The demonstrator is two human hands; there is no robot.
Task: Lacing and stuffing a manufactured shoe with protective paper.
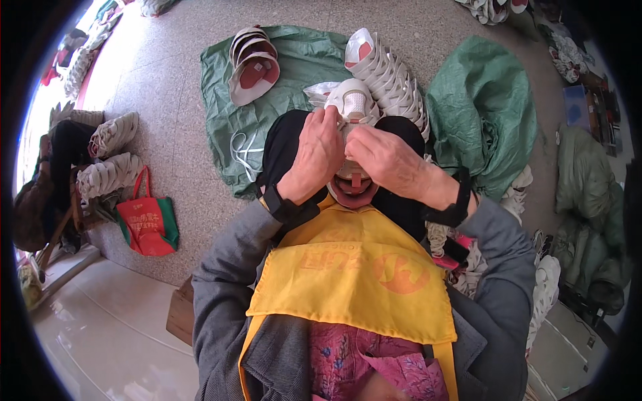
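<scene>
A white shoe upper [354, 101] with a mesh toe rests between my knees, its toe pointing away and its red-lined opening toward me. My left hand [313, 152] is closed at the left side of its lacing area, fingertips pressed together on it. Opposite, my right hand [389, 160] pinches at the right side, close to the left fingertips. What the right fingers hold is hidden behind them. White laces [246, 155] lie loose on the green cloth [217, 87] to the left of my knees.
Nested white uppers [394, 83] stretch in a row behind the shoe; a smaller stack [254, 70] sits on the cloth. At right bulges a green sack [481, 113]. A red and green bag [148, 224] stands left, near more uppers [110, 175]. A yellow apron [354, 281] covers my lap.
</scene>
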